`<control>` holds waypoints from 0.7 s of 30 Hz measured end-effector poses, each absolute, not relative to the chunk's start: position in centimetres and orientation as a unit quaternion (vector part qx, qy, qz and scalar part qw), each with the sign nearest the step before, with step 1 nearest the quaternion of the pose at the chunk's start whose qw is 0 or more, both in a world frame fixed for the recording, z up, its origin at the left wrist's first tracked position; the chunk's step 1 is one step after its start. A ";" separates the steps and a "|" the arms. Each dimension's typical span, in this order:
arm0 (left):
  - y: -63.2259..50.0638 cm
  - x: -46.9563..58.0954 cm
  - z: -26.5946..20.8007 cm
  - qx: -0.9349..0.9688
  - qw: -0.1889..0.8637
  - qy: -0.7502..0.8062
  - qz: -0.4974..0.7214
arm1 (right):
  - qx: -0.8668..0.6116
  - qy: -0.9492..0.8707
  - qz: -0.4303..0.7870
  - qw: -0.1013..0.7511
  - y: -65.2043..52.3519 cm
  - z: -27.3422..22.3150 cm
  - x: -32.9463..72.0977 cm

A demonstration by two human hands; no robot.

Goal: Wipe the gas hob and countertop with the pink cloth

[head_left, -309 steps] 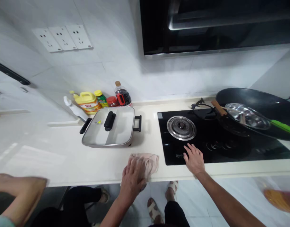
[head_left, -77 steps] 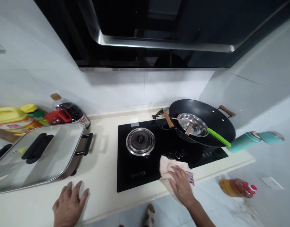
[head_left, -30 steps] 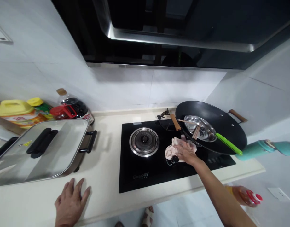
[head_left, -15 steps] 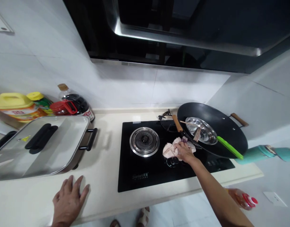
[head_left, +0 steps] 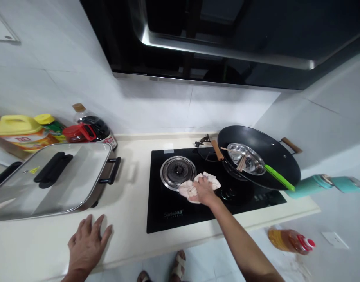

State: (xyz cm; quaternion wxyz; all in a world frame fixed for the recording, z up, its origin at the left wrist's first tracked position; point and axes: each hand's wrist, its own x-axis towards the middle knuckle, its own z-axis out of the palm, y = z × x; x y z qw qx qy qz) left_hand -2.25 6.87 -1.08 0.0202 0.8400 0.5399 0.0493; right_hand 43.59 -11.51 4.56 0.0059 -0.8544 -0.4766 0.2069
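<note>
My right hand [head_left: 204, 190] presses a pale pink cloth [head_left: 186, 190] onto the black glass cooktop [head_left: 165, 203], its fingers closed over the crumpled fabric. The cloth lies at the lower right edge of the round metal burner [head_left: 178, 172]. Right of my hand are the control knobs [head_left: 227, 193]. My left hand [head_left: 87, 244] rests on the cream countertop [head_left: 130, 219] with its fingers spread, holding nothing. It is just in front of the electric pan [head_left: 89, 196] with its glass lid.
A large black wok [head_left: 281, 164] with a metal bowl and green-handled utensil sits at right. Beside it lies a teal bottle [head_left: 312, 187]. Sauce bottles [head_left: 102, 129] line the wall at left. A range hood [head_left: 197, 62] hangs above. An oil bottle [head_left: 288, 240] stands lower right.
My right hand has slid the cloth left across the cooktop, from near the wok and knobs to the burner's edge. My left hand stays spread on the counter.
</note>
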 end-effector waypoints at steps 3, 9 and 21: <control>6.8 -2.1 -0.9 0.838 0.033 0.542 0.053 | -0.837 -0.508 0.202 0.027 -11.8 3.9 37.8; 7.1 -1.8 -0.5 0.826 0.052 0.560 0.044 | -0.826 -0.520 0.165 0.140 -16.8 1.6 33.3; 7.3 -1.8 -0.5 0.827 0.064 0.557 0.046 | -0.845 -0.511 0.076 0.141 -33.7 -2.6 44.5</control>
